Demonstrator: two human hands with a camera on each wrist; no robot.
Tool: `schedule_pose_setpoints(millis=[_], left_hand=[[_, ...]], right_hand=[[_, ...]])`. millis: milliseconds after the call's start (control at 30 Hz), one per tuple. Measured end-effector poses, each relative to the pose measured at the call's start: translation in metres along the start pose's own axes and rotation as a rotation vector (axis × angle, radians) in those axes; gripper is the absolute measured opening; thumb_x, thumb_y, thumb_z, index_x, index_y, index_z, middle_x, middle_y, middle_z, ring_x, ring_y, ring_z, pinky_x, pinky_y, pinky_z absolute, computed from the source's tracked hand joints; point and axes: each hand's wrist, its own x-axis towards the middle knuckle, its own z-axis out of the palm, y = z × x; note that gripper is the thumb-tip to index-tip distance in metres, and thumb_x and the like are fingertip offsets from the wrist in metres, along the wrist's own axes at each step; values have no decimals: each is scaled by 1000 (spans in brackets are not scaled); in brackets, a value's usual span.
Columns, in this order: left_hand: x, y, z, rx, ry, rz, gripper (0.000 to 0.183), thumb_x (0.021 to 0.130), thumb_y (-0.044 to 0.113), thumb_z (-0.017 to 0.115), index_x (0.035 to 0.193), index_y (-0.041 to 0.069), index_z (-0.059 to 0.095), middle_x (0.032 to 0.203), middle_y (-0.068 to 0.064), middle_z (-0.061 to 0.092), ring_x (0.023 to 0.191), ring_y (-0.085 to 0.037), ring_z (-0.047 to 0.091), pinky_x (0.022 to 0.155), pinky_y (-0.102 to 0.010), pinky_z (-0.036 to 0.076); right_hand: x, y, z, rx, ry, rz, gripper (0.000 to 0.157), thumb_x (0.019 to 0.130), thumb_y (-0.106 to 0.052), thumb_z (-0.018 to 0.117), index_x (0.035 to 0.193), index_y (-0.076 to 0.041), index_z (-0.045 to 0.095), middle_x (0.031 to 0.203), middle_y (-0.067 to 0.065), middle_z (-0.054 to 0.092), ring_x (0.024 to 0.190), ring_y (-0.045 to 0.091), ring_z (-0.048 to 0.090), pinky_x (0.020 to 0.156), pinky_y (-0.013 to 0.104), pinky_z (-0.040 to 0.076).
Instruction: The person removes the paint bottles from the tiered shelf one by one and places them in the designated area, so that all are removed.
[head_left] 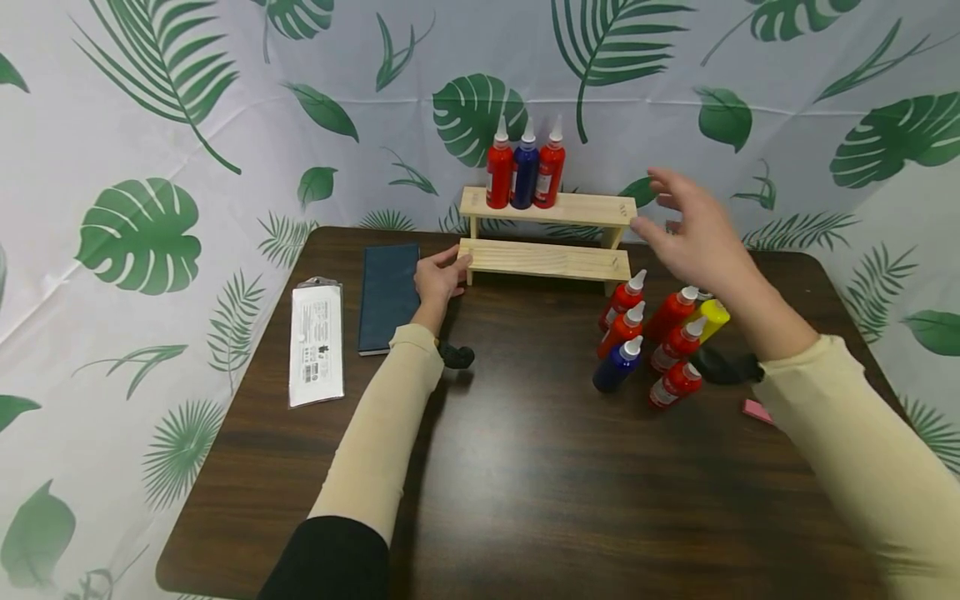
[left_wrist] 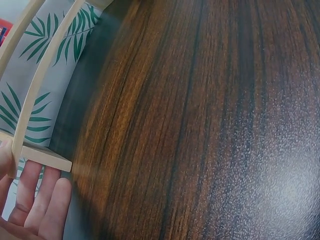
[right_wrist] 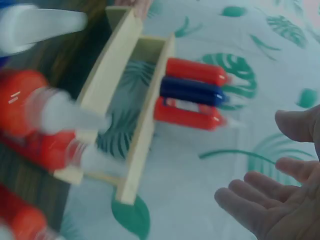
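A two-step wooden shelf (head_left: 551, 260) stands at the back of the table. My left hand (head_left: 438, 282) holds the left end of its lower step, the thumb (left_wrist: 6, 156) on the board and the fingers (left_wrist: 52, 205) around the end support. On the upper step, two red bottles (head_left: 498, 177) flank a blue bottle (head_left: 524, 179), all upright with white nozzles. My right hand (head_left: 701, 237) is raised near the shelf's right end, fingers spread and the palm bare in the right wrist view. Below it stand several red bottles (head_left: 678, 383), a blue bottle (head_left: 617, 367) and a yellow bottle (head_left: 714, 317).
A dark blue notebook (head_left: 387, 292) lies left of the shelf, beside a white packet (head_left: 316, 343) in clear wrapping. A small pink object (head_left: 757, 411) rests by my right sleeve. A leaf-print cloth (head_left: 405, 125) hangs behind the brown table (head_left: 517, 467).
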Motion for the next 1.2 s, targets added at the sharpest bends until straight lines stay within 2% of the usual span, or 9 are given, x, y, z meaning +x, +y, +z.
schedule_pose_setpoints(millis=[100, 200, 367, 500, 667, 833, 1000, 1200], left_hand=[[0, 0, -1, 6, 1, -4, 36, 81, 33, 77, 117, 30, 71, 94, -7, 74, 78, -16, 71, 60, -32, 58], [1, 1, -3, 12, 0, -5, 36, 81, 33, 77, 117, 30, 71, 93, -7, 74, 78, -16, 72, 60, -32, 58], [0, 3, -4, 18, 2, -5, 37, 81, 33, 77, 118, 29, 71, 95, -6, 74, 77, -15, 71, 60, -32, 58], [0, 4, -4, 23, -8, -13, 39, 81, 34, 77, 119, 28, 70, 95, -6, 74, 77, -14, 71, 60, -32, 58], [1, 5, -5, 20, -11, -5, 38, 81, 34, 78, 118, 28, 71, 92, -7, 74, 77, -15, 71, 61, -33, 58], [1, 4, -6, 19, -25, 0, 38, 82, 34, 77, 118, 29, 70, 93, -7, 74, 79, -16, 71, 63, -34, 59], [1, 3, -5, 7, -26, -9, 37, 82, 33, 77, 118, 29, 71, 96, -6, 73, 80, -16, 71, 62, -34, 58], [3, 1, -5, -1, -26, -18, 39, 82, 32, 77, 120, 27, 70, 97, -5, 73, 78, -15, 71, 62, -33, 58]], right_hand=[[35, -8, 15, 10, -75, 22, 66, 99, -36, 50, 154, -16, 19, 152, 17, 33, 134, 38, 39, 103, 58, 38], [67, -10, 33, 39, -110, 46, 67, 99, -38, 48, 155, -17, 17, 153, 15, 31, 136, 35, 37, 107, 55, 34], [110, -10, 64, 140, -103, 120, 66, 100, -37, 47, 155, -19, 16, 153, 12, 32, 137, 30, 36, 110, 45, 34], [131, -12, 83, 201, -66, 161, 68, 100, -35, 49, 155, -18, 15, 151, 13, 35, 136, 29, 38, 110, 39, 34], [145, -18, 96, 256, -16, 184, 69, 100, -34, 49, 156, -20, 11, 152, 10, 35, 137, 25, 38, 112, 35, 32], [150, -22, 101, 278, 4, 223, 63, 99, -34, 50, 153, -21, 20, 150, 6, 38, 134, 21, 41, 109, 34, 36], [149, -21, 104, 278, 54, 274, 57, 99, -31, 50, 149, -20, 26, 146, 7, 42, 128, 20, 45, 106, 31, 39], [143, -20, 104, 267, 64, 251, 54, 100, -25, 50, 148, -18, 26, 142, 9, 46, 125, 22, 49, 104, 34, 43]])
